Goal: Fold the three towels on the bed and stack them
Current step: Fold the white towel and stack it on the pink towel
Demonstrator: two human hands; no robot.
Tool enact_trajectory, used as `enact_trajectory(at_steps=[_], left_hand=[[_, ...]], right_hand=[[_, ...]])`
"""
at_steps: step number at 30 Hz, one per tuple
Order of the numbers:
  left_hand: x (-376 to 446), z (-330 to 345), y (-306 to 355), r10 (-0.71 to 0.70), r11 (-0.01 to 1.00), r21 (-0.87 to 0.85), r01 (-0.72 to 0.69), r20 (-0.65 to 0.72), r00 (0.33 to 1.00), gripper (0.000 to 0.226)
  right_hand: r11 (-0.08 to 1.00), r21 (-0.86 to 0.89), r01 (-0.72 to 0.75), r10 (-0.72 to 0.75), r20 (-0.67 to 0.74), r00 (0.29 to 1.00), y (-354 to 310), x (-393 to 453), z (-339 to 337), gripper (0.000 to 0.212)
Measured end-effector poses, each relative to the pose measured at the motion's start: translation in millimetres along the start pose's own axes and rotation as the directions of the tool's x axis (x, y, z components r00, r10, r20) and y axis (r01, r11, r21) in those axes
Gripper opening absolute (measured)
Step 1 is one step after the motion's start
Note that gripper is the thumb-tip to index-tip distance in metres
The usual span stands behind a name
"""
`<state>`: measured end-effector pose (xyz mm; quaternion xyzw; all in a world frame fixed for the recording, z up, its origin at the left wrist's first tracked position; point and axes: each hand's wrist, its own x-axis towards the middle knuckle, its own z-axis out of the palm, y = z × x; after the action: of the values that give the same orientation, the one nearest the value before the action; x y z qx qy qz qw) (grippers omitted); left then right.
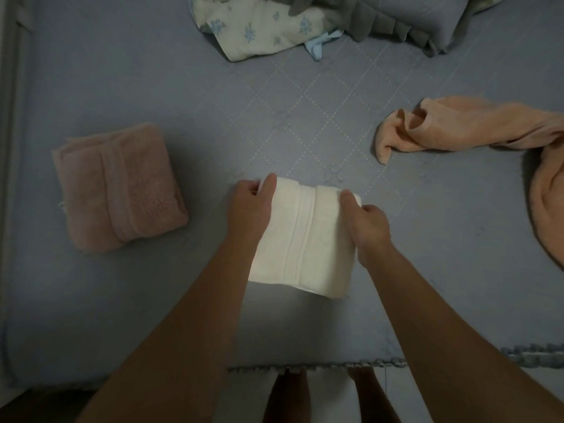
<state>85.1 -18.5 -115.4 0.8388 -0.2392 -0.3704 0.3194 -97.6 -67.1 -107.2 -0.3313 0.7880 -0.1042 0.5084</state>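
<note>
both hands are on the folded white towel (305, 236) mid-bed (213, 102), left hand (251, 206) pinching its far left corner, right hand (367, 227) gripping the right edge, with a folded pink towel (119, 187) off to the left (peach towel (476, 126) on the right is crumpled).

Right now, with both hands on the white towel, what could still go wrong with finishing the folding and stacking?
1. The left hand and right hand pinch only the far corners of the white towel; lifting it that way might let the fold sag open.
2. The pink towel sits apart at the left, so the carry across could loosen layers.
3. The peach towel lies crumpled, still unfolded.
</note>
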Motion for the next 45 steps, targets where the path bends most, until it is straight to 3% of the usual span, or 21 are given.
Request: enact_trajectory(at_steps=[3, 8, 11, 15, 18, 20, 22, 24, 28, 31, 34, 38, 40, 42, 45], left_hand=[[25.7, -0.9, 4.3, 0.012, 0.997, 0.074, -0.011, -0.004, 1.0, 0.028], [20.8, 6.5, -20.7, 0.085, 0.991, 0.115, -0.067, -0.165, 0.983, 0.021], [17.6, 21.9, -30.9, 0.039, 0.988, 0.157, -0.01, -0.186, 0.982, 0.021], [27.7, 19.1, -25.3, 0.146, 0.973, 0.205, -0.109, -0.174, 0.974, 0.025], [16.7, 13.9, -20.1, 0.129, 0.989, 0.101, -0.11, -0.202, 0.971, 0.03], [-1.9, 14.2, -21.8, 0.089, 0.993, 0.088, -0.074, -0.171, 0.981, 0.033], [-22.4, 16.1, -35.1, 0.131, 0.968, 0.228, -0.105, -0.103, 0.986, 0.048], [-31.1, 16.5, -53.7, 0.15, 0.925, 0.357, -0.132, -0.023, 0.988, 0.064], [-10.5, 21.7, -71.7, 0.128, 0.868, 0.483, -0.117, 0.011, 0.992, 0.066], [-6.8, 30.4, -67.9, 0.111, 0.899, 0.427, -0.097, -0.006, 0.994, 0.066], [-21.6, 30.5, -64.6, 0.039, 0.941, 0.338, -0.013, -0.069, 0.997, 0.06], [-34.7, 19.1, -66.0, -0.239, 0.964, 0.113, 0.24, -0.015, 0.971, 0.045], [-38.6, 10.7, -66.2, -0.321, 0.946, -0.006, 0.324, 0.12, 0.939, 0.046], [-43.4, -2.4, -60.6, -0.325, 0.937, -0.058, 0.344, 0.213, 0.921, 0.047], [-42.5, -37.0, -44.1, -0.243, 0.952, -0.145, 0.27, 0.181, 0.953, 0.048]], right_hand=[[0.999, -0.03, 0.02, -0.019, 0.005, 1.0, -10.6, 14.0, 3.9, 0.045], [0.948, -0.099, 0.303, -0.31, -0.072, 0.948, 14.5, 15.1, 10.4, 0.03], [0.938, -0.138, 0.319, -0.334, -0.101, 0.937, 14.6, 19.1, 21.8, 0.027], [0.915, -0.182, 0.361, -0.391, -0.171, 0.905, 18.3, 14.9, 25.5, 0.022], [0.916, -0.15, 0.373, -0.395, -0.16, 0.905, 33.4, -0.4, 22.4, 0.039], [0.918, -0.129, 0.375, -0.39, -0.125, 0.912, 43.6, -7.8, 22.1, 0.049], [0.91, -0.168, 0.379, -0.399, -0.111, 0.91, 57.7, -10.2, 21.0, 0.044], [0.888, -0.261, 0.378, -0.416, -0.108, 0.903, 69.8, -7.6, 19.8, 0.039], [0.824, -0.446, 0.349, -0.432, -0.096, 0.897, 72.6, 5.4, 29.7, 0.04], [0.861, -0.425, 0.279, -0.357, -0.116, 0.927, 65.7, 12.2, 32.0, 0.041], [0.954, -0.229, 0.191, -0.202, -0.025, 0.979, 70.3, 2.8, 16.8, 0.042], [0.996, 0.048, -0.077, 0.068, 0.179, 0.982, 80.9, -22.4, -3.5, 0.03], [0.991, 0.102, -0.082, 0.059, 0.212, 0.976, 82.0, -32.8, -7.7, 0.032], [0.994, 0.104, 0.019, -0.035, 0.161, 0.986, 76.3, -45.2, -7.2, 0.034], [0.97, 0.151, 0.191, -0.208, 0.111, 0.972, 50.9, -72.2, 4.2, 0.023]])
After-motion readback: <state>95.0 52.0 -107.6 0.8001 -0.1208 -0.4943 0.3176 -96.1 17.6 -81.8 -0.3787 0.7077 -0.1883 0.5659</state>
